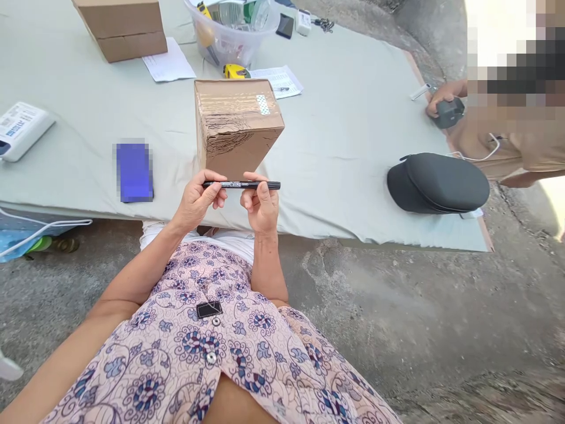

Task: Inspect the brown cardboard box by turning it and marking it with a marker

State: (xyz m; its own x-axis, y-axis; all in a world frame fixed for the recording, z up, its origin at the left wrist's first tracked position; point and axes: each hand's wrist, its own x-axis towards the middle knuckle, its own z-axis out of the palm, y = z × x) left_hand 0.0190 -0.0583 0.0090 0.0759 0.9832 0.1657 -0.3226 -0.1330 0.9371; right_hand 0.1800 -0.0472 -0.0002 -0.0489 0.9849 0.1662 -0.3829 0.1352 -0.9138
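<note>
A black marker pen (238, 185) lies level between my two hands, in front of my body at the table's near edge. My left hand (200, 197) pinches its left end between thumb and fingers. Around the right part of the pen, my right hand (261, 206) is closed, with the thumb pressed to the barrel. Just beyond the hands stands a brown cardboard box (241, 126), its top and side covered with dark scribbled lines near the left and a small patterned sticker on the right.
On the cloth-covered table (335, 129) are a blurred blue object (134, 172), a white device (24, 131), a black case (436, 184), a second box (128, 32), a yellow tape measure (236, 71), papers (170, 62) and a plastic tub (229, 44). At right, another person's hand (445, 97) holds a dark object.
</note>
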